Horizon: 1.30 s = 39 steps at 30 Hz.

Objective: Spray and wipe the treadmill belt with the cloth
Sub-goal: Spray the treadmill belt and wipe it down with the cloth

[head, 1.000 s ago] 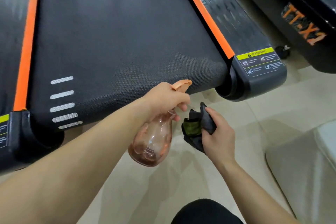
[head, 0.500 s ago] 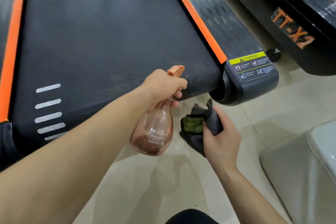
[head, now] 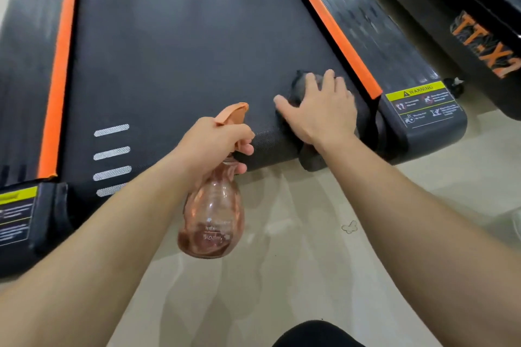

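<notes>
On the far left an orange stripe (head: 57, 76) runs down the side of the treadmill belt (head: 180, 45), and four small white bars (head: 112, 159) sit near the belt's back edge. Next comes the left hand (head: 214, 144), wrapped tight around the neck of a pinkish spray bottle (head: 212, 217), which hangs past the back edge of the belt, over the pale floor (head: 324, 276). To the right, the right hand (head: 321, 110) lies flat with fingers spread wide, pressing the dark cloth (head: 303, 84) onto the belt's back right corner, close to the other orange stripe (head: 329, 22). A yellow warning sticker (head: 420, 91) is on the end cap beside it. The cloth could slip off the rounded back edge, because part of it already hangs down there. The bottle might drip on the floor, since it is not over the belt. Most of the cloth is hidden under the hand, so its shape is hard to tell. I cannot see if the belt is wet.
</notes>
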Each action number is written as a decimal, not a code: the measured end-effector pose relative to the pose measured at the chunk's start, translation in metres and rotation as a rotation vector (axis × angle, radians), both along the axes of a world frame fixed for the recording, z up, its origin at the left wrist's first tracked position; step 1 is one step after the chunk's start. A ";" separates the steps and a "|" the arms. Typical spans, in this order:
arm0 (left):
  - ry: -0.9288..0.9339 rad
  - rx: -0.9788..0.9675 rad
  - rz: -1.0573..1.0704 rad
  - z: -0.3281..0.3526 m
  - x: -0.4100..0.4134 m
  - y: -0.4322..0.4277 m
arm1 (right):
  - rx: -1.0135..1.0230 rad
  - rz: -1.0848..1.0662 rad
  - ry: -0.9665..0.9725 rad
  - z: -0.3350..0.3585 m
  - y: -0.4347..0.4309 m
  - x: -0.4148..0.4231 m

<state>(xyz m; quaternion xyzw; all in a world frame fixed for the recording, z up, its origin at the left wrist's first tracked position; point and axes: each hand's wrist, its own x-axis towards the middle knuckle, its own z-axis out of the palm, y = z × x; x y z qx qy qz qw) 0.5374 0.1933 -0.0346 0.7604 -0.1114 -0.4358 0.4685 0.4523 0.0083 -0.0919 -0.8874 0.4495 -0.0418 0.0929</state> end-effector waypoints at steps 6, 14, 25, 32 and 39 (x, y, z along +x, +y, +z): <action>0.007 -0.048 0.167 0.010 0.022 0.032 | -0.249 0.567 -0.079 -0.023 0.076 0.020; 0.002 -0.058 0.120 0.011 0.029 0.064 | -0.239 0.186 -0.110 -0.024 -0.017 -0.024; 0.037 -0.077 0.193 0.029 0.055 0.107 | -0.320 0.933 -0.103 -0.023 0.151 0.056; 0.086 -0.022 0.064 -0.005 0.033 0.133 | -0.437 0.658 -0.139 -0.041 0.056 -0.031; 0.101 0.050 -0.109 -0.033 -0.006 0.135 | -0.305 0.498 -0.273 -0.042 0.067 -0.027</action>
